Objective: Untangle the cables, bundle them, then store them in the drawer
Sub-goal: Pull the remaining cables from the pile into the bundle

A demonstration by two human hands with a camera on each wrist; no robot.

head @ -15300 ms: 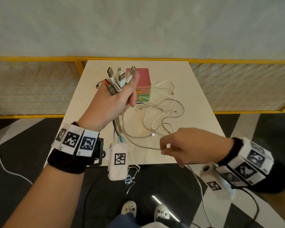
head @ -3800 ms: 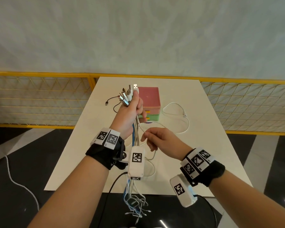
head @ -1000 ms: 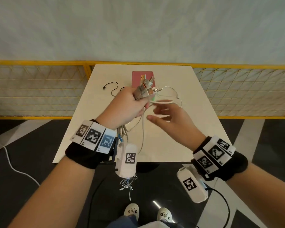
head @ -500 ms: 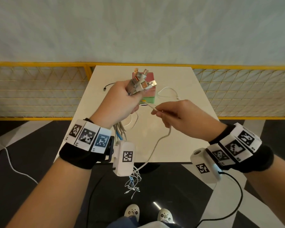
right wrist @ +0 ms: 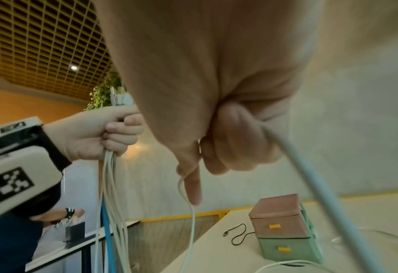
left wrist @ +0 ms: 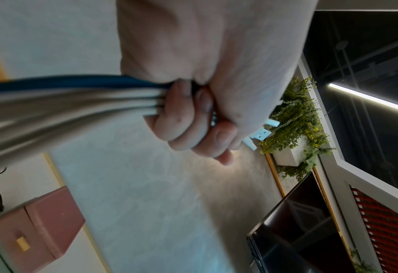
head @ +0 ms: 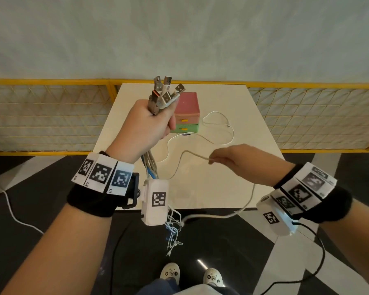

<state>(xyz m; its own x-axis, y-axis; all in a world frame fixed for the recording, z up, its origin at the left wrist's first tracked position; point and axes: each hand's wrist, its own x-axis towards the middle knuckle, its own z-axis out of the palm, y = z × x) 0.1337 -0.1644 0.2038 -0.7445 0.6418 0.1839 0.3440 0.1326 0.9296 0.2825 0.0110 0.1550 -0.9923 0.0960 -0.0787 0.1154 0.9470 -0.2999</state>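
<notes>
My left hand (head: pixel 146 126) (left wrist: pixel 193 118) (right wrist: pixel 113 133) grips a bundle of cables (head: pixel 150 165) (left wrist: pixel 64 103) (right wrist: pixel 110 203), white with one blue. The USB plugs (head: pixel 164 92) stick up out of the fist, and the loose ends hang below the table edge. My right hand (head: pixel 232 160) (right wrist: pixel 218 147) pinches one white cable (head: pixel 188 154) (right wrist: pixel 188 212) between thumb and forefinger. That cable runs from the bundle through my right fist and down over the table's front edge. A small drawer box, pink over green (head: pixel 186 112) (right wrist: pixel 284 229) (left wrist: pixel 32 227), stands on the white table (head: pixel 251 124) with both drawers closed.
Another white cable (head: pixel 222 128) lies looped on the table right of the box. A black cable (right wrist: pixel 237 234) lies at the box's left. A yellow mesh railing (head: pixel 51 116) runs behind the table. My shoes (head: pixel 192 275) show on the dark floor below.
My right hand has slid along the white cable, down and towards me. My left hand has lifted the plugs a little higher.
</notes>
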